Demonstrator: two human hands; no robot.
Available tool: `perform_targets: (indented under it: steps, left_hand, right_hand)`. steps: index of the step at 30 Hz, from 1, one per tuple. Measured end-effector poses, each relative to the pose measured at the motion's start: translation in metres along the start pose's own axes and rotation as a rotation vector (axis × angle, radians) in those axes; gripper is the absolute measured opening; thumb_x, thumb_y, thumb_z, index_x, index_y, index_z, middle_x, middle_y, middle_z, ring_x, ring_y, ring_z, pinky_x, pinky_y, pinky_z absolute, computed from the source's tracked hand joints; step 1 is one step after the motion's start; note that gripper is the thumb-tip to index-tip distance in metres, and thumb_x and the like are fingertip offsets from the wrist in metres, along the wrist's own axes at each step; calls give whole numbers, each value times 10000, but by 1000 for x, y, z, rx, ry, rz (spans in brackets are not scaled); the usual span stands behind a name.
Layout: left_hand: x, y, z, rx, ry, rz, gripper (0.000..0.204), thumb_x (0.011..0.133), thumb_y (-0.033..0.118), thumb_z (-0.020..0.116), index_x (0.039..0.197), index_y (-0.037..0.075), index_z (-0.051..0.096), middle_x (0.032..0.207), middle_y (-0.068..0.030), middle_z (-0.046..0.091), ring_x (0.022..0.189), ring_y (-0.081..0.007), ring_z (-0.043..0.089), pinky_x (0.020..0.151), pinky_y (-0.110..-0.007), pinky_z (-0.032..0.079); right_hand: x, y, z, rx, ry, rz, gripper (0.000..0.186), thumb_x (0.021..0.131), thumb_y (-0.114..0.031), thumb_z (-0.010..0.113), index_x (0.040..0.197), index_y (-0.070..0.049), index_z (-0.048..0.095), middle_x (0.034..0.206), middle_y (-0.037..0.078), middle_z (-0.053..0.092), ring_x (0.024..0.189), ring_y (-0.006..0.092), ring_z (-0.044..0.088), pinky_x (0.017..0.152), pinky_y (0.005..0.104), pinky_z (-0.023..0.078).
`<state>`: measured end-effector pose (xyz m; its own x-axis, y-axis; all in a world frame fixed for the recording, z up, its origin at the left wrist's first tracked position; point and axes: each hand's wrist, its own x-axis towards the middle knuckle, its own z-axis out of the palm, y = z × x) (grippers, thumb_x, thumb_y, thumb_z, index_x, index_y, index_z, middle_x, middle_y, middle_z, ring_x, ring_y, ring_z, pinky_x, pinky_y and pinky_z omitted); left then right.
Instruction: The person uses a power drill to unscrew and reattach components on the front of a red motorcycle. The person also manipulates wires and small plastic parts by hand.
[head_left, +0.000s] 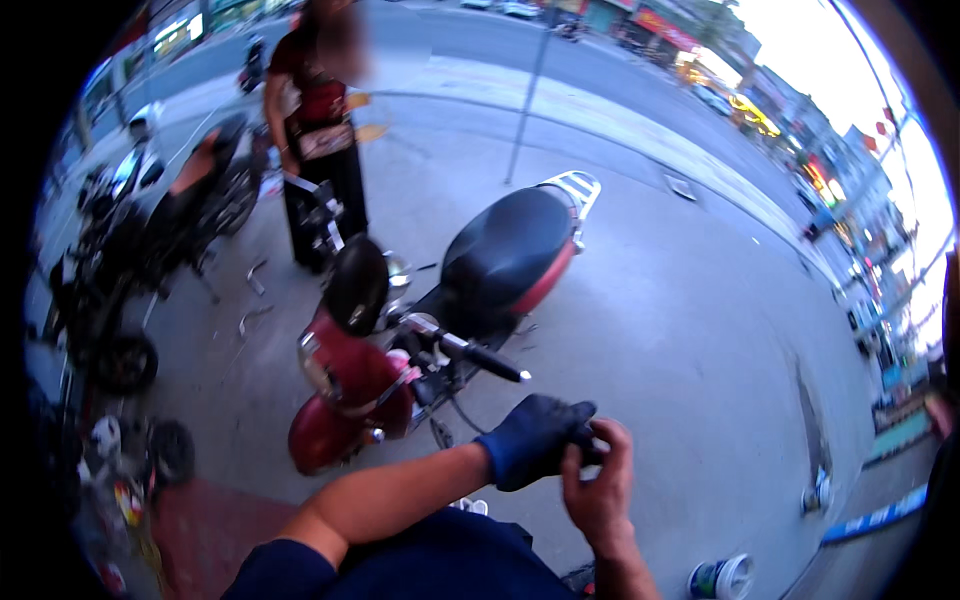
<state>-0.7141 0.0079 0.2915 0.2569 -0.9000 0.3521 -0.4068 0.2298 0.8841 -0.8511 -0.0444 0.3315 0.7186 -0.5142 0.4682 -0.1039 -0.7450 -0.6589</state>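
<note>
Blue glove (512, 457) on the left hand (538, 438), grip unclear, is pinched by the right hand (602, 485), the red sign (665, 30) beyond illegible.

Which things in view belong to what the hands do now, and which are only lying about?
In use:
Dark blue glove, on the left hand
Right hand, bare, touching the glove

Only nearby:
Red scooter, untouched
White-and-blue bucket
Dark motorbike

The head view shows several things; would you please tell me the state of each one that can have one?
Glove, worn on the left hand
Right hand, bare, touching the glove
Scooter, upright, riderless
Seat, down
Person, standing
Bucket, open or lidded, cannot tell
</note>
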Motion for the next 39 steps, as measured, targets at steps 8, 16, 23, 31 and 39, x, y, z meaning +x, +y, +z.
perform_targets:
  steps: [8, 16, 23, 31, 39]
  left_hand:
    - [26, -27, 49, 52, -165, -244, 314, 952, 307, 520, 808, 54, 640, 712, -167, 627, 682, -256, 620, 646, -345, 484]
    - [16, -15, 78, -145, -198, -69, 363, 984, 340, 410, 822, 62, 578, 684, -172, 611, 646, -338, 617, 592, -432, 482]
    - [19, 31, 72, 312, -310, 367, 457, 873, 466, 518, 631, 105, 660, 647, -131, 636, 633, -327, 636, 556, -428, 480]
    - [-2, 35, 62, -329, -210, 243, 523, 931, 517, 440, 734, 80, 648, 756, -174, 633, 712, -380, 593, 633, -426, 457]
    - [21, 38, 10, -9, 264, 805, 320, 714, 406, 690, 862, 125, 650, 935, -77, 627, 938, -292, 589, 853, -457, 436]
  right_hand:
    - [-45, 90, -9, -340, -430, 338, 423, 736, 62, 437, 1153, 75, 515, 1047, 266, 601, 977, 389, 582, 874, 439, 450]
    - [9, 122, -23, 1367, 121, 672, 385, 809, 25, 390, 1151, 138, 525, 1223, 258, 550, 1124, 341, 560, 967, 447, 453]
    - [22, 107, -7, 449, -17, 746, 551, 954, -513, 382, 1209, -49, 537, 1130, 175, 633, 878, 252, 608, 860, 391, 456]
    - [42, 93, -49, 934, 590, 248, 345, 997, -227, 403, 1146, 34, 572, 1284, 107, 555, 1206, 337, 506, 1083, 542, 331]
    - [1, 80, -35, -953, -415, -70, 305, 898, -268, 470, 1147, -130, 580, 1195, 95, 580, 1177, 274, 501, 1021, 441, 352]
